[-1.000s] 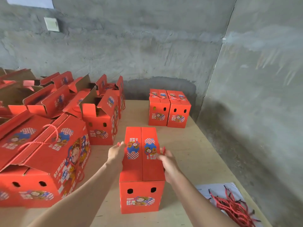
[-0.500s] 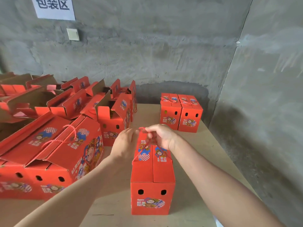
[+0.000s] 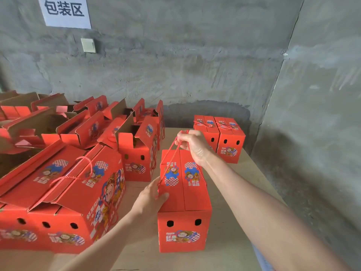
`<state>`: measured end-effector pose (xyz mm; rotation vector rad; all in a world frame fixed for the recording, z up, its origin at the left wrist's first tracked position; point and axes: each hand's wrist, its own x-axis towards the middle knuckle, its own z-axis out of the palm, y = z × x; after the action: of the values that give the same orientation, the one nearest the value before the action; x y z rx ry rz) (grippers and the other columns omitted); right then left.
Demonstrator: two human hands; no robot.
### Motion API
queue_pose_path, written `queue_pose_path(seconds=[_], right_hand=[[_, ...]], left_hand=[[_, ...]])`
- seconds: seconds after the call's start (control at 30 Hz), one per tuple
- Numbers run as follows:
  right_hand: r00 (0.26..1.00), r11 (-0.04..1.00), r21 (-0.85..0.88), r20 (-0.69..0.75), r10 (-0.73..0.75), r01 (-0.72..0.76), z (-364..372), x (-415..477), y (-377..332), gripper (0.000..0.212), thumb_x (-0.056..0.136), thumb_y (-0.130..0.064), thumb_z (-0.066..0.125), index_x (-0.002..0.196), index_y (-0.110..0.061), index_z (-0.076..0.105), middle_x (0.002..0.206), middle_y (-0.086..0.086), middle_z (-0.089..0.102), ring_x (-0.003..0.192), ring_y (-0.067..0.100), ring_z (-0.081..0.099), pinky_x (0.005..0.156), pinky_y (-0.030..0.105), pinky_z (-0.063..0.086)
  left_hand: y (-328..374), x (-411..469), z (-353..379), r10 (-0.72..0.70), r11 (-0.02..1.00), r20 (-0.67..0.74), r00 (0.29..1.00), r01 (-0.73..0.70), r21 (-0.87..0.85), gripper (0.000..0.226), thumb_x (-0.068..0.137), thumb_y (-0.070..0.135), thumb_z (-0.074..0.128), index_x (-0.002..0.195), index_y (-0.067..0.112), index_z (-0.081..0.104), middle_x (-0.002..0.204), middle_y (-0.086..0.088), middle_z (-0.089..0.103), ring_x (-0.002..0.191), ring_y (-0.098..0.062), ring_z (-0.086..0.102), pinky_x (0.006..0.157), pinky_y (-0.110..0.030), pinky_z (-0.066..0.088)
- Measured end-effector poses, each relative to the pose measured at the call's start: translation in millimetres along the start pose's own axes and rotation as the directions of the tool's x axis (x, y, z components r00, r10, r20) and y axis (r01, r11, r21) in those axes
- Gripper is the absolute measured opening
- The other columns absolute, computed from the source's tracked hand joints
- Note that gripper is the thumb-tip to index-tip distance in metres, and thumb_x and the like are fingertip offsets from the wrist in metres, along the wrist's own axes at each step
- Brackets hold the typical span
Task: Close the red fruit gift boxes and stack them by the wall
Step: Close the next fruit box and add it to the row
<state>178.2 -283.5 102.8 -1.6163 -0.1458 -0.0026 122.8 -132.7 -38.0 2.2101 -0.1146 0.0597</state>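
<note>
**Closed box lifted by its rope – head view**

At frame centre the closed red box (image 3: 184, 192) stood on the surface (image 3: 238, 192). The right hand (image 3: 193, 145) kept a pinching grip on the rope handle (image 3: 172, 147) – the left hand (image 3: 150, 200) clasped the box's left top edge. Two closed boxes (image 3: 219, 137) sat by the wall (image 3: 195, 75), upper right.

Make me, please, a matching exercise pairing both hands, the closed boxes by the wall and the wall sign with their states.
1. right hand
2. left hand
3. two closed red cardboard boxes
4. white paper sign

A. on the grey wall
B. pinches the red rope handle
C. together in the far corner
D. grips the left edge of the near red box

Pairs: 1-B, 2-D, 3-C, 4-A
</note>
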Motion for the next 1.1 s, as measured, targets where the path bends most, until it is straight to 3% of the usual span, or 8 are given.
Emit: queue_pose_path(seconds=[0.13,0.27,0.37,0.43,0.57,0.87,1.0,1.1], right_hand=[[1.0,0.997,-0.075,-0.022,0.02,-0.021,1,3,17,0.025,0.089,-0.004,0.055,0.067,-0.014,0.054,0.066,0.004,0.058,0.071,0.014,0.055,0.071,0.027,0.039],[0.998,0.897,-0.438,0.001,-0.067,0.06,-4,-1,36,0.021,0.088,-0.004,0.056,0.068,-0.01,0.054,0.066,0.005,0.056,0.067,0.018,0.053,0.063,0.028,0.04],[0.985,0.469,-0.867,0.16,-0.057,0.168,-3,-20,58,0.014,0.088,-0.015,0.055,0.081,-0.004,0.06,0.086,0.011,0.063,0.083,0.027,0.06,0.069,0.031,0.046],[0.986,0.2,-0.966,0.166,0.007,0.162,0,-35,80,0.044,0.092,-0.033,0.055,0.12,0.0,0.053,0.123,0.018,0.053,0.113,0.034,0.051,0.092,0.039,0.044],[0.958,0.198,-0.95,0.267,0.102,0.244,-2,-63,125,0.08,0.095,-0.044,0.048,0.151,-0.031,-0.007,0.16,0.011,-0.009,0.145,0.039,0.0,0.115,0.053,0.011],[0.957,-0.026,-0.958,0.282,0.075,0.284,6,-77,170,0.084,0.099,-0.033,0.046,0.142,-0.038,-0.026,0.158,0.013,-0.018,0.142,0.047,-0.014,0.111,0.06,-0.009],[0.964,0.029,-0.965,0.261,0.049,0.26,11,-47,177,0.073,0.101,-0.032,0.043,0.148,-0.042,-0.011,0.16,0.006,-0.014,0.143,0.043,-0.012,0.112,0.057,-0.009],[0.97,0.089,-0.967,0.241,0.04,0.237,10,-14,176,0.066,0.102,-0.023,0.039,0.148,-0.047,-0.003,0.16,-0.001,-0.013,0.144,0.039,-0.016,0.111,0.056,-0.014]], left_hand=[[-10,7,10,-0.126,0.975,0.016,0.992,0.121,0.187,0.063,0.095,0.029,0.052,0.15,0.022,0.021,0.131,-0.006,0.056,0.116,-0.024,0.054,0.09,-0.029,0.043],[-21,5,13,-0.191,0.977,0.033,0.981,0.194,-0.094,0.046,0.092,0.025,0.053,0.136,0.036,0.043,0.1,0.007,0.064,0.076,-0.013,0.061,0.074,-0.029,0.052],[-22,6,12,-0.101,0.986,-0.046,0.994,0.094,-0.136,0.042,0.088,0.018,0.061,0.125,0.036,0.052,0.092,0.016,0.063,0.085,-0.011,0.063,0.084,-0.034,0.054],[-23,7,14,-0.013,0.998,-0.105,0.994,0.007,-0.059,0.055,0.088,0.017,0.062,0.138,0.027,0.043,0.107,0.007,0.058,0.099,-0.015,0.059,0.088,-0.033,0.05],[-26,-5,16,0.265,0.957,-0.17,0.949,-0.238,0.164,0.035,0.09,0.013,0.06,0.125,0.011,0.058,0.12,-0.006,0.052,0.096,-0.024,0.058,0.084,-0.034,0.049],[-42,-9,3,0.674,0.684,-0.079,0.735,-0.579,0.443,0.03,0.087,0.022,0.052,0.082,0.003,0.074,0.085,-0.005,0.068,0.068,-0.025,0.06,0.064,-0.03,0.049],[-42,16,-1,0.646,0.69,-0.12,0.754,-0.509,0.515,0.003,0.073,0.009,0.076,0.075,0.008,0.074,0.077,-0.001,0.069,0.067,-0.023,0.062,0.066,-0.025,0.038],[-35,36,-1,0.54,0.699,-0.048,0.84,-0.416,0.581,0.039,0.041,0.004,0.093,0.075,0.012,0.076,0.079,0.003,0.071,0.069,-0.018,0.068,0.067,-0.024,0.048]])
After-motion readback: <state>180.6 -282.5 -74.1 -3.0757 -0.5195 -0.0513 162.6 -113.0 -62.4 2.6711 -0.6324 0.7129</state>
